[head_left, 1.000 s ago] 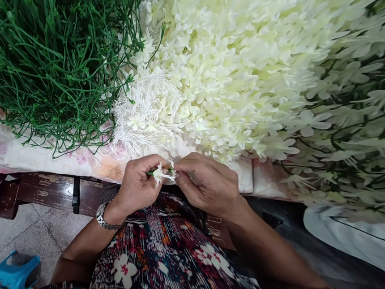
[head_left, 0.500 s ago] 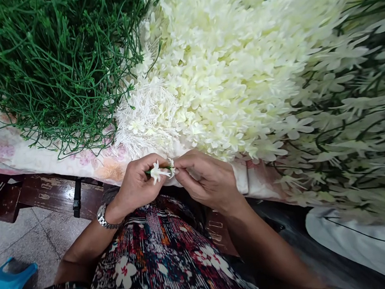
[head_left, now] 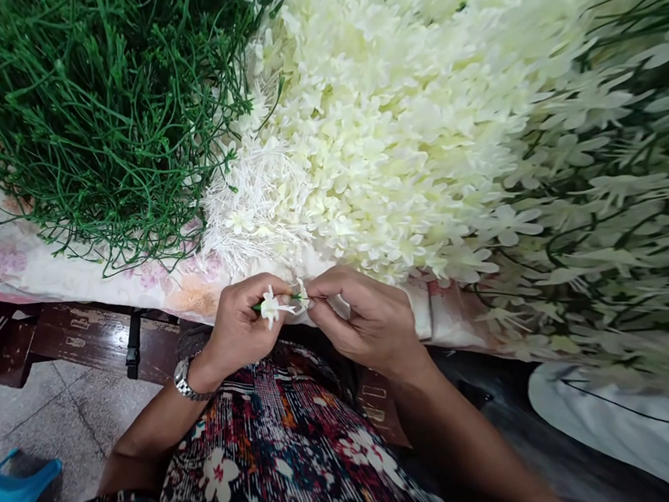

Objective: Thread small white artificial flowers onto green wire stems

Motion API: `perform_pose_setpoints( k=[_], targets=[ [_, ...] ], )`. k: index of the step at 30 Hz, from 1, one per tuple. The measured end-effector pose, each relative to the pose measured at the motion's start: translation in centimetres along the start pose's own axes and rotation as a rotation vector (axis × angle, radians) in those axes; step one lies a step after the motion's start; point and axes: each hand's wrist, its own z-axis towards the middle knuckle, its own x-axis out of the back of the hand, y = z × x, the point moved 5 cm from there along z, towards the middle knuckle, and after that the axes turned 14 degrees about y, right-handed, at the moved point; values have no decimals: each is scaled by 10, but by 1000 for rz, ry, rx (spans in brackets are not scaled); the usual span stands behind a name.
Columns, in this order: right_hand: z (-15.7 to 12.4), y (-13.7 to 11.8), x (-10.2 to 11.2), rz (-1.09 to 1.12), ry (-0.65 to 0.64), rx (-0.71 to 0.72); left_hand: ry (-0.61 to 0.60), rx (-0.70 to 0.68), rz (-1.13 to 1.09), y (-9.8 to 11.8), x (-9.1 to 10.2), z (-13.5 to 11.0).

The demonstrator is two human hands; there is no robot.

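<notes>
My left hand (head_left: 242,321) is closed around a green artificial flower stem, most of it hidden in the palm. A small white flower (head_left: 271,307) on it shows in front of the fingers. At the stem's tip, another white flower (head_left: 302,294) sits in the pinch of my right thumb and forefinger. My right hand (head_left: 369,318) meets the left one over the table's front edge. Just beyond the hands lie a tangle of thin white stamens (head_left: 254,203) and a broad heap of loose cream-white petals (head_left: 406,135).
A thick pile of green plastic stems (head_left: 106,122) covers the table's left. Finished-looking white flowers on stems (head_left: 605,204) are heaped at the right. Underneath is a floral cloth (head_left: 89,261). A blue plastic object (head_left: 21,489) is on the floor at lower left.
Both hands have shifted very slightly, still together at the stem's tip. The flower in the left hand has turned a little. The heaps look the same.
</notes>
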Motion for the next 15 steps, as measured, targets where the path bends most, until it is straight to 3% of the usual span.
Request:
perform_pose_setpoints(
  k=[9,15],
  targets=[
    [-4,4,-5,-14,45,33,-22,-2,20,-4,-4,0],
    [4,-2,9,-104,-81,54,14,-18,80,-1,-3,1]
  ],
)
